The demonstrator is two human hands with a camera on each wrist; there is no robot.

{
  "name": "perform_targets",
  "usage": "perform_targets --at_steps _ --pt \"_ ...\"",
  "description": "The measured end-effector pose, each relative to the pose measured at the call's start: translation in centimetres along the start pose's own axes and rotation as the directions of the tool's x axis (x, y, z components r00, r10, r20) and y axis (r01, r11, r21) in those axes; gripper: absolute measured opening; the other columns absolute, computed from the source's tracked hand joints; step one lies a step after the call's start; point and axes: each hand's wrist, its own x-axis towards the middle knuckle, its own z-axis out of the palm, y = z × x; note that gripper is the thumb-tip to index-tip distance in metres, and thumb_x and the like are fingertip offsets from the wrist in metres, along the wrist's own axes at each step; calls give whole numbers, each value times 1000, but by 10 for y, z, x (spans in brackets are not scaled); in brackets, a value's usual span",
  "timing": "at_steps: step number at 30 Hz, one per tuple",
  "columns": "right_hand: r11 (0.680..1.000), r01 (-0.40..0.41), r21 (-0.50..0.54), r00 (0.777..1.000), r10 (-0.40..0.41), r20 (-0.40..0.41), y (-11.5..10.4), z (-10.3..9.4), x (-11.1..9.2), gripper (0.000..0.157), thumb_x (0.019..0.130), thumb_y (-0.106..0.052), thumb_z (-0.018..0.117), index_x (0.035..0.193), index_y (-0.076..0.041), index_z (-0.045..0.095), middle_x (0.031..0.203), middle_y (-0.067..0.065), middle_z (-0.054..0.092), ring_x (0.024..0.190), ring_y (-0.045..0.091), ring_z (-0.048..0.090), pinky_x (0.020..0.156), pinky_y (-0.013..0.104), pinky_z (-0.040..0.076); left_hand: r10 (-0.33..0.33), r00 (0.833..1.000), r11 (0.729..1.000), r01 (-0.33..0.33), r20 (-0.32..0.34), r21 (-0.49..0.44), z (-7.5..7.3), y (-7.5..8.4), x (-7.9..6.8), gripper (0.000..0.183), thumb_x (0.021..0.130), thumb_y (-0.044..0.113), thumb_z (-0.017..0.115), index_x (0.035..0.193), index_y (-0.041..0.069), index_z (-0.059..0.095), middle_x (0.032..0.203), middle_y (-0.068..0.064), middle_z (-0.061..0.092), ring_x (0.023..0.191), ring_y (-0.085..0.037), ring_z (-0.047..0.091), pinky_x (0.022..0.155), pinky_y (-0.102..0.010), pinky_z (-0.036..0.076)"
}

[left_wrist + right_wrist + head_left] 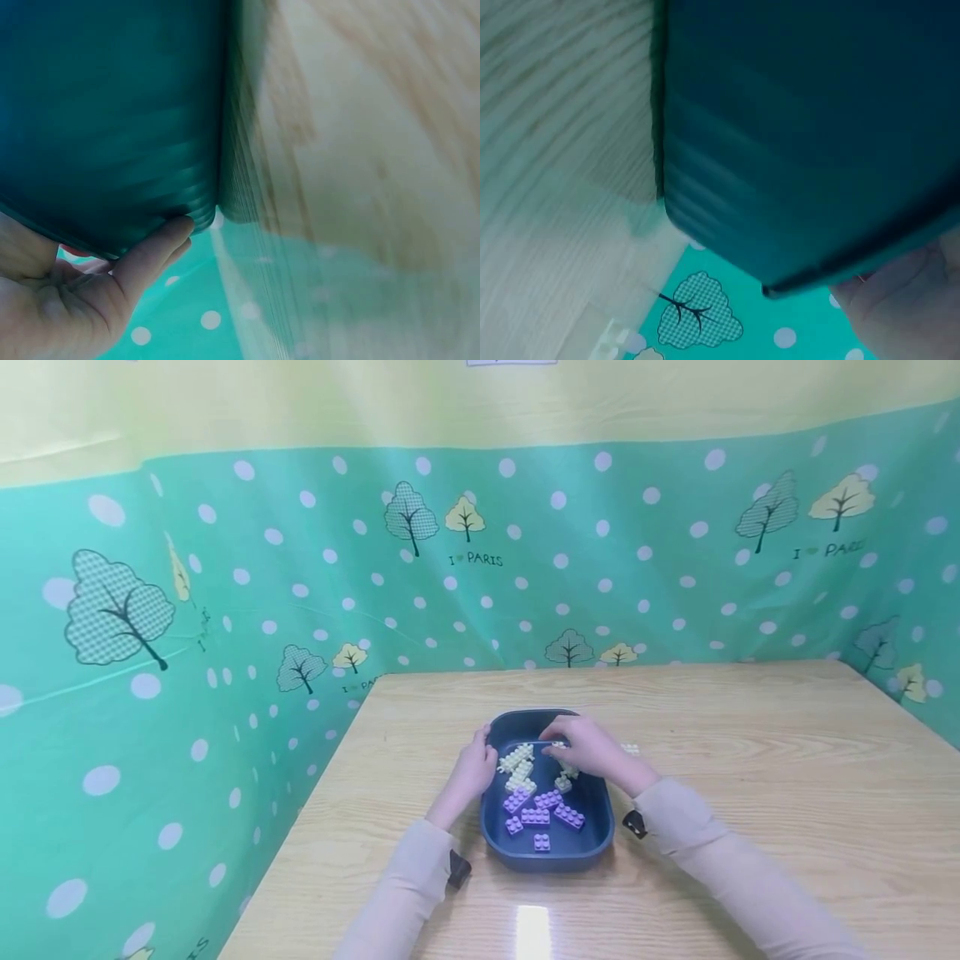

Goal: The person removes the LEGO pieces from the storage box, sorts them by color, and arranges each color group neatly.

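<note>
A dark blue plastic bin point(510, 860) with rounded corners stands on the table. Cream toy bricks point(519, 768) lie along its left side, and more cream bricks point(563, 783) lie at the right. Purple toy bricks point(536, 816) are spread over the near half. My left hand point(474, 767) grips the bin's left rim, with fingers point(154, 255) against the outer wall. Over the right rim reaches my right hand point(588, 746), its bent fingers down among the cream bricks. Whether they pinch one is hidden; in the right wrist view the bin's wall covers the fingertips.
A cream brick point(630, 748) lies on the wooden table point(750, 777) just right of the bin. Behind and to the left hangs a green dotted cloth point(525, 585) printed with trees. Each wrist carries a small black device point(635, 823).
</note>
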Motion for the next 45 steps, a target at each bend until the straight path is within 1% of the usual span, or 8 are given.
perform_targets --at_steps 3,9,14,20,27,33,38,45 --pt "1000 7 13 1000 -8 23 -3 5 2 20 83 -15 69 101 -7 71 97 4 69 96 21 64 88 38 53 1 1000 1000 -1 -4 4 0 0 0 47 96 8 37 140 -7 33 134 -30 47 118 -40 53 97 -48 47" --pt "994 106 14 991 -107 82 -7 13 3 19 83 -9 68 102 -5 71 97 5 69 93 20 65 82 34 55 7 1000 1000 -7 -9 3 1 0 -1 47 96 8 37 139 -9 34 134 -30 47 119 -40 52 98 -48 46" --pt "993 121 10 985 -121 120 -9 20 4 19 84 -8 67 102 -7 71 97 4 68 94 21 64 84 35 54 11 1000 1000 -11 -2 -8 0 1 -1 47 95 8 37 140 -8 33 133 -31 48 111 -38 57 93 -47 50" --pt "992 129 -4 983 -127 132 -8 25 5 18 84 -11 67 102 -8 71 96 3 67 92 18 64 84 34 55 10 1000 1000 -10 0 1 1 1 -1 47 96 9 37 140 -8 33 131 -31 49 107 -37 59 91 -46 51" --pt "989 143 -23 982 -139 128 -6 28 6 19 84 -12 68 102 -8 72 96 3 68 92 17 64 85 35 54 8 1000 1000 -8 -3 2 1 0 -1 47 96 9 37 140 -7 34 133 -31 48 114 -39 56 94 -48 49" --pt "988 141 -60 979 -130 159 -8 27 6 17 85 -15 67 100 -10 73 101 4 67 97 20 63 89 38 52 13 1000 1000 -13 -11 12 0 0 -1 46 95 8 37 139 -8 34 131 -32 49 110 -39 58 91 -48 51" --pt "987 124 -99 978 -105 180 -8 27 6 14 86 -19 67 96 -13 75 101 2 66 95 18 62 88 37 52 20 1000 1000 -20 -14 14 0 1 -1 45 95 7 38 138 -8 36 132 -31 49 115 -40 55 94 -48 49" --pt "991 88 -104 987 -73 142 -8 27 4 12 86 -20 67 91 -13 75 97 2 66 87 14 62 82 34 54 11 1000 1000 -11 -12 8 1 1 0 46 96 8 37 139 -8 35 133 -31 48 116 -40 54 95 -48 48"
